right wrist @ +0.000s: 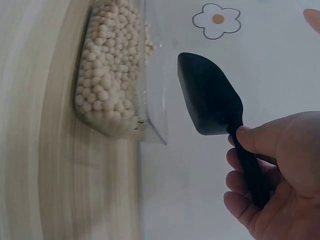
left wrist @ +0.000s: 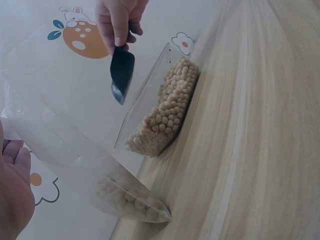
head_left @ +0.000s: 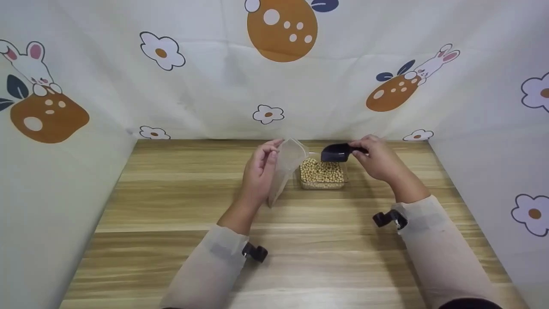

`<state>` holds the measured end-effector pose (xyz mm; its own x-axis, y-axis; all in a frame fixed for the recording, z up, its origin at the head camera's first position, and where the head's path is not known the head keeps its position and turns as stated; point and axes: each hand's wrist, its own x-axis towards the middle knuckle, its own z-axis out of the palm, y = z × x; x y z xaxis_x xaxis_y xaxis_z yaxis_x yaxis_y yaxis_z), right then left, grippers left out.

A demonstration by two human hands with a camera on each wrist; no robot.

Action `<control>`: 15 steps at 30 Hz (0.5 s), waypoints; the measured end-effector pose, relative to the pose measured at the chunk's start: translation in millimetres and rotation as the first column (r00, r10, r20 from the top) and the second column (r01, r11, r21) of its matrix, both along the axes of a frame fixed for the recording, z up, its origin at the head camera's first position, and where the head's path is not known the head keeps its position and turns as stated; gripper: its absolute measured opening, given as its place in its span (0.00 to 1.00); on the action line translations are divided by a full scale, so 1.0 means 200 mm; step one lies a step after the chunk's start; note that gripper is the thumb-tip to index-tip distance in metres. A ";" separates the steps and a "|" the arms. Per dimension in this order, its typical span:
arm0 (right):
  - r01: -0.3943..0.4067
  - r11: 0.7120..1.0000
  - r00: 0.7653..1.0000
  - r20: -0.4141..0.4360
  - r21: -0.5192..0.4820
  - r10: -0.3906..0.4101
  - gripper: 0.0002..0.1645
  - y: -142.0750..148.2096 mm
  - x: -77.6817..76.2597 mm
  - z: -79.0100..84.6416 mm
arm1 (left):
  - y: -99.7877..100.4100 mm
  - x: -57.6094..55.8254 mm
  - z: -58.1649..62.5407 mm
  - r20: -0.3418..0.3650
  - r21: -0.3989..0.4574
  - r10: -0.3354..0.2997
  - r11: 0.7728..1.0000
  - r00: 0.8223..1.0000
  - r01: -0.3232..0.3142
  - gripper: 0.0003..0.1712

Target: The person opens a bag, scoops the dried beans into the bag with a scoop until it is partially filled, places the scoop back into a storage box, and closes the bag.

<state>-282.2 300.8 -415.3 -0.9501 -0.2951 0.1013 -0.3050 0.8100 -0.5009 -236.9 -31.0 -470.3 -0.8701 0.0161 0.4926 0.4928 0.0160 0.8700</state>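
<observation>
My left hand (head_left: 259, 171) pinches the upper edge of a clear plastic bag (head_left: 291, 156), holding its mouth spread. A small heap of round beige beans (left wrist: 131, 200) lies at the bag's lower corner in the left wrist view. With thumb and curled fingers, my right hand (head_left: 377, 161) grips the handle of a black scoop (head_left: 335, 153). The scoop is above a clear rectangular container (head_left: 322, 186), and no beans show on it. Beige beans (right wrist: 107, 65) fill much of the container, which stands on the table just right of the bag.
The wood-grain table (head_left: 180, 206) meets a pale printed cloth (head_left: 214, 94) close behind the container. More of this cloth rises at the left and right sides. A small black device is strapped at each wrist.
</observation>
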 end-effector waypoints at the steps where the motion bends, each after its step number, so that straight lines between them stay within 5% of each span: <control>1: -0.002 1.000 1.000 0.003 0.006 0.002 0.19 0.00 -0.01 -0.01 | 0.00 0.00 0.00 0.000 0.001 0.000 1.000 1.000 0.000 0.10; 15: -0.022 0.987 0.999 0.032 0.158 0.018 0.20 -0.04 -0.02 -0.10 | 0.00 0.01 0.01 0.028 0.002 0.004 1.000 1.000 -0.005 0.10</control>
